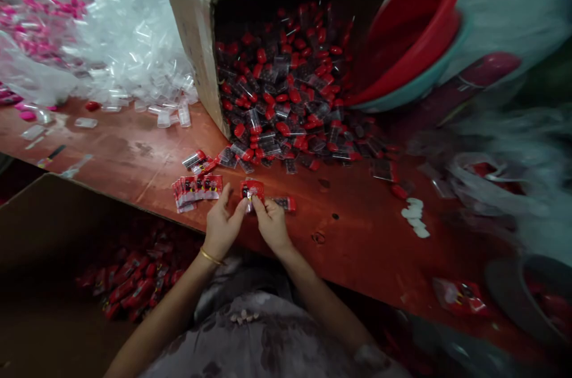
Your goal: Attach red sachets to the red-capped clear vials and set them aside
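Between both hands, over the table's front edge, is a small red printed packet (252,188). My left hand (223,220), with a gold bangle at the wrist, pinches its lower left side with the thumb, and one finger sticks up. My right hand (270,223) grips the lower right side between thumb and fingers. Just right of the packet a clear container with a red cap (286,204) lies on the table, partly behind my right hand. To the left is a fanned stack of red printed packets (196,188).
A tipped cardboard box (190,38) spills red-capped clear containers (290,98) onto the red-brown table (357,235). Red basin (415,26) leans at its right. Clear pieces (129,50) heap at back left. Below left, an open carton (49,211) holds red packed items (134,282).
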Tool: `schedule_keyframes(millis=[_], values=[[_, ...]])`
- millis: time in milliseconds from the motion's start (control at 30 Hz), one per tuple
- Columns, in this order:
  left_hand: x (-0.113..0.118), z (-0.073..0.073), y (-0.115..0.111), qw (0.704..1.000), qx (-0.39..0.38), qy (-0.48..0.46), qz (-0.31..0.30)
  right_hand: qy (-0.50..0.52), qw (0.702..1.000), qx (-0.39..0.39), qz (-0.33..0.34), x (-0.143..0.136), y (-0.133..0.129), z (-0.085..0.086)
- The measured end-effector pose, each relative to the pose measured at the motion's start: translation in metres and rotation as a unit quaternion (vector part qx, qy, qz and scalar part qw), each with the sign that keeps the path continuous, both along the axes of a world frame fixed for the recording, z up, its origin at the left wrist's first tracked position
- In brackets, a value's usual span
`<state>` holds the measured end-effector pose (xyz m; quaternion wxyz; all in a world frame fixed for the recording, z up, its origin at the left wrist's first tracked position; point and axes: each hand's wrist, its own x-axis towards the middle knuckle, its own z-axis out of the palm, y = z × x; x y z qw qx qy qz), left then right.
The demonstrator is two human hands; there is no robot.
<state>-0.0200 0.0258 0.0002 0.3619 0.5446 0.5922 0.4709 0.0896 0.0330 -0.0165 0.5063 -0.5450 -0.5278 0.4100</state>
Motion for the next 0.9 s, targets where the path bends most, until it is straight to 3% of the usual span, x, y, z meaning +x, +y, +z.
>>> schedule_keyframes(millis=[100,233,400,500,567,700,800,900], values=[[0.002,-0.001,0.000,0.974,-0.114,-0.191,-0.034,-0.061,0.998,0.030,0.001,0.010,-0.005,-0.001],[0.007,0.001,-0.002,0.955,-0.141,-0.261,-0.023,-0.107,0.994,0.014,0.027,0.013,-0.009,-0.005],[-0.001,-0.004,0.002,0.992,-0.088,-0.087,-0.019,-0.171,0.985,0.009,-0.009,0.017,-0.002,-0.004],[-0.017,-0.006,0.016,0.996,-0.059,0.069,-0.010,-0.109,0.993,-0.007,-0.033,0.025,0.008,-0.001],[-0.027,-0.005,0.030,0.978,-0.034,0.208,0.001,-0.050,0.998,-0.016,-0.030,0.030,0.013,0.000],[-0.036,-0.002,0.056,0.902,0.037,0.429,0.028,-0.003,1.000,-0.017,-0.020,0.033,0.012,0.001],[-0.032,0.002,0.056,0.896,0.082,0.434,0.043,0.020,0.999,-0.030,-0.028,0.030,0.007,0.002],[-0.023,0.007,0.037,0.950,0.088,0.297,-0.029,0.072,0.996,-0.050,-0.005,0.025,0.001,0.003]])
